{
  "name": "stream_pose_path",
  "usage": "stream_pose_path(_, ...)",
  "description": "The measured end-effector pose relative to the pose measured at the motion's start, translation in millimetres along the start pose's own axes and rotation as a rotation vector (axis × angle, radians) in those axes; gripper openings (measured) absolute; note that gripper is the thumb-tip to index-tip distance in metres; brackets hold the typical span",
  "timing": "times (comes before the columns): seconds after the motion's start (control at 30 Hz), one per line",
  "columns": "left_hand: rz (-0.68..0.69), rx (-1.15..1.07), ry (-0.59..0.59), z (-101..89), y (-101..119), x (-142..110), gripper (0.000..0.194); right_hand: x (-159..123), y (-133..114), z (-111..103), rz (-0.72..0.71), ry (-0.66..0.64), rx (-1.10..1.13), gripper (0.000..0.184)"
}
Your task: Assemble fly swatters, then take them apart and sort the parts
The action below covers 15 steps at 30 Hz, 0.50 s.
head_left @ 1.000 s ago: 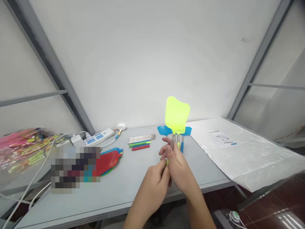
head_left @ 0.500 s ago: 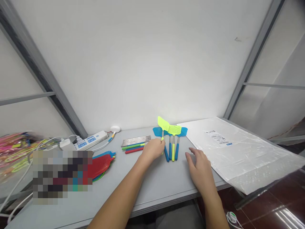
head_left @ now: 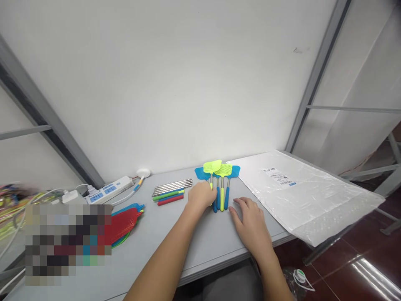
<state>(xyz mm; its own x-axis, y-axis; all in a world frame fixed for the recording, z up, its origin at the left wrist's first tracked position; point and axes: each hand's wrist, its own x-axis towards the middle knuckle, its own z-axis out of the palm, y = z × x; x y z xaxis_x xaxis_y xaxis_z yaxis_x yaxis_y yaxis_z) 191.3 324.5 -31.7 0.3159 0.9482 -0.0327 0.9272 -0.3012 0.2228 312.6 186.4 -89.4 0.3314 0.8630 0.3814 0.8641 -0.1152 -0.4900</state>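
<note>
My left hand point(head_left: 202, 195) is closed around the handle of a yellow-green fly swatter point(head_left: 212, 167), whose mesh head lies over the others. Beneath and beside it, several assembled swatters lie fanned out: another yellow-green swatter point(head_left: 222, 200) and blue ones, such as the blue swatter point(head_left: 227, 197) on the right. My right hand point(head_left: 250, 221) rests at the table, fingers apart and holding nothing, just right of the swatter handles. Left of my left hand are several metal rods point(head_left: 172, 187), with a green handle point(head_left: 167, 195) and a red handle point(head_left: 171, 200) in front of them.
Loose swatter heads, the top one red point(head_left: 125, 223), lie on the left of the table point(head_left: 156, 242). A power strip point(head_left: 109, 189) with cables stands behind them. A white plastic bag point(head_left: 300, 205) covers the right side and overhangs the edge. A pixelated patch hides the lower left.
The yellow-green swatter in my left hand has been lowered and turned, its head now flatter over the pile. My right hand stays open. The camera view has shifted slightly.
</note>
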Motion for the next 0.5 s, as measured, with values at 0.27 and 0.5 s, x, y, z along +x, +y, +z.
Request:
stream_pose_path(0.27, 0.015, 0.004, -0.07, -3.5, -0.2, 0.9, 0.033, 0.0, 0.6, 0.7, -0.024, -0.001, -0.015, 0.039)
stream_pose_path(0.5, 0.053, -0.018, -0.08, 1.0, 4.9, 3.3, 0.031, -0.1, 1.2, 0.2, -0.03, -0.008, -0.026, 0.039)
